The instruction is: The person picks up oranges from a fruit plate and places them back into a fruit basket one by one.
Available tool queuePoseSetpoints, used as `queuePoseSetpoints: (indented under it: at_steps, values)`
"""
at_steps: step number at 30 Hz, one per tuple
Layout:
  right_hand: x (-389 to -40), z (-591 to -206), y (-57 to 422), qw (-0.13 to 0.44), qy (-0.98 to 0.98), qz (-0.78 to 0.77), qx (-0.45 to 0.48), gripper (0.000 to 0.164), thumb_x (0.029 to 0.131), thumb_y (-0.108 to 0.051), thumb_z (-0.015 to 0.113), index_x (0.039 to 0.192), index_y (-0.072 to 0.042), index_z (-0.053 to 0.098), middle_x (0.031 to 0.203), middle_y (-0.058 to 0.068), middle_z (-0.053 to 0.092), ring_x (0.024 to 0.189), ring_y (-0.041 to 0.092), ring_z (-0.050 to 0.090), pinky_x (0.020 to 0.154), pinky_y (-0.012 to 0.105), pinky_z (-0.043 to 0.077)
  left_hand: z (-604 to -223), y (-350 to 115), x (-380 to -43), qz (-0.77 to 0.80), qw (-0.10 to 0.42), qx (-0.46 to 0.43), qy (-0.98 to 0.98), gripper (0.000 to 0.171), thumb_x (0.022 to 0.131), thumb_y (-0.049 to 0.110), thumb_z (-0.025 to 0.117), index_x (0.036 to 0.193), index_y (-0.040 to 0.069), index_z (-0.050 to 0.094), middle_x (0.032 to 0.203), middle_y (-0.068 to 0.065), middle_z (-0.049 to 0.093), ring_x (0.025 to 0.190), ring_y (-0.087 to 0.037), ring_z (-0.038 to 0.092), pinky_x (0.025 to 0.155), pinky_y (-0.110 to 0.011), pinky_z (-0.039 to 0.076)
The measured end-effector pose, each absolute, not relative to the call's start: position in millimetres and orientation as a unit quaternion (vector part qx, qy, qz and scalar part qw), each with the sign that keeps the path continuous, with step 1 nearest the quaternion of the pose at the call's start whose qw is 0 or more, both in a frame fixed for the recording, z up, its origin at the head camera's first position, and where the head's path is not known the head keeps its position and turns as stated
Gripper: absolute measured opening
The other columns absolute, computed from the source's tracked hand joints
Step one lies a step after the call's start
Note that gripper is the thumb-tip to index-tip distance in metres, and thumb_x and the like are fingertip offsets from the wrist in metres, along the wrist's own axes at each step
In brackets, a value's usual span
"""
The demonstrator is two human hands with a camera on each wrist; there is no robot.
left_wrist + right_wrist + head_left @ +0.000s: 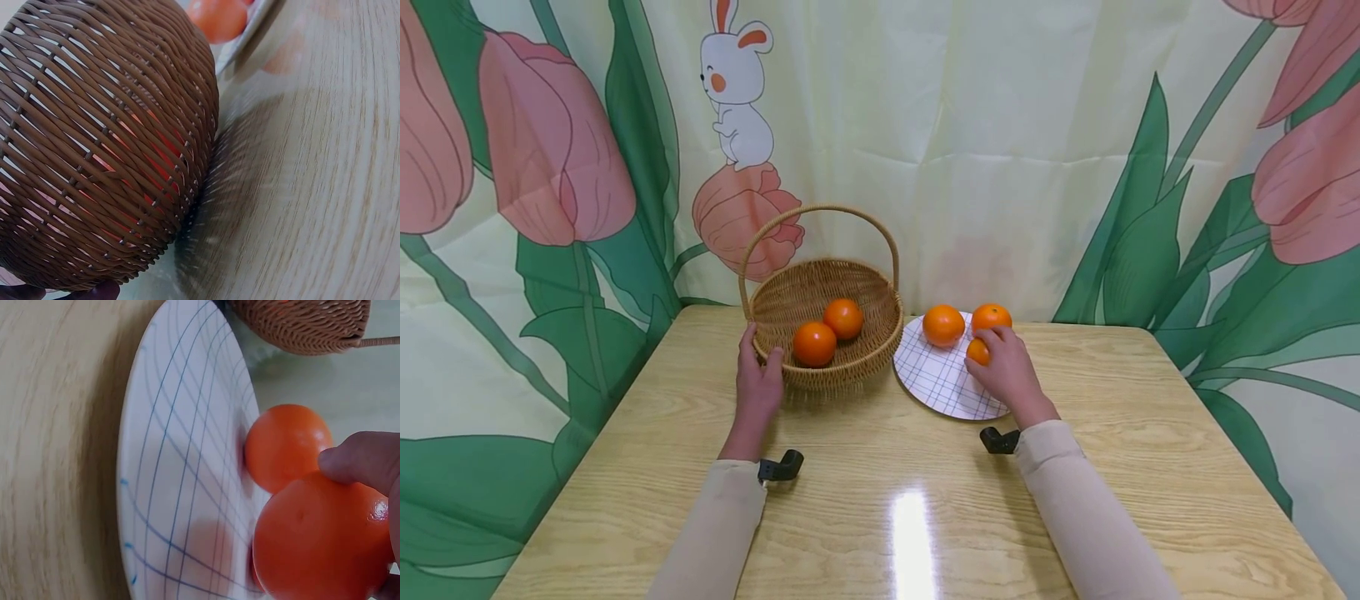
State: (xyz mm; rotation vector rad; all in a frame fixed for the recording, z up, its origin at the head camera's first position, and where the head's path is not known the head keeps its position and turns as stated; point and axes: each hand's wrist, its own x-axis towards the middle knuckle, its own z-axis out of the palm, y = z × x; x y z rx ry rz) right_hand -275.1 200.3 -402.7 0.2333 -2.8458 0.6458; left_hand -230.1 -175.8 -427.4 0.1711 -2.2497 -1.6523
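My left hand (758, 387) holds the near left rim of a wicker basket (868, 367), thumb and fingers at its edge. Two oranges (814, 344) lie inside, and one shows red through the weave in the left wrist view. On the right, my right hand (1009, 375) grips an orange (315, 544) over a white plate (925, 379) with blue grid lines. The thumb (356, 459) presses on its side in the right wrist view. Two more oranges rest toward the back of the plate, one on the left (943, 326) and one on the right (992, 317).
The basket's tall handle (820, 207) arches above it. A light wooden table (850, 500) carries everything, with a bright glare near its front. Directly behind the table hangs a curtain (985, 167) printed with tulips and a rabbit.
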Motion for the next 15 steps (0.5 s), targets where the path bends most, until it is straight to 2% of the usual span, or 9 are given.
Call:
queuePoseSetpoints:
  at_steps: [9, 15]
  values:
    - [-273.5, -391.8, 189.7, 0.122, -0.959, 0.236, 0.098, 0.046, 0.087, -0.024, 0.067, 0.128, -0.007, 0.057, 0.139, 0.018, 0.042, 0.122, 0.042, 0.043, 0.100, 0.058, 0.044, -428.3, -175.5, -231.2, -0.591, 0.176, 0.054, -0.786, 0.064, 0.101, 0.030, 0.045, 0.155, 0.020, 0.013, 0.160, -0.008, 0.019, 0.143, -0.030, 0.030, 0.114, -0.050, 0.031]
    - [-273.1, -381.8, 180.8, 0.162, -0.946, 0.250, 0.132, 0.046, 0.085, -0.023, 0.069, 0.126, -0.006, 0.060, 0.134, 0.019, 0.047, 0.121, 0.040, 0.046, 0.101, 0.055, 0.044, -428.4, -176.3, -231.6, -0.589, 0.178, 0.053, -0.786, 0.063, 0.100, 0.033, 0.045, 0.155, 0.022, 0.014, 0.159, -0.009, 0.020, 0.140, -0.031, 0.033, 0.111, -0.051, 0.034]
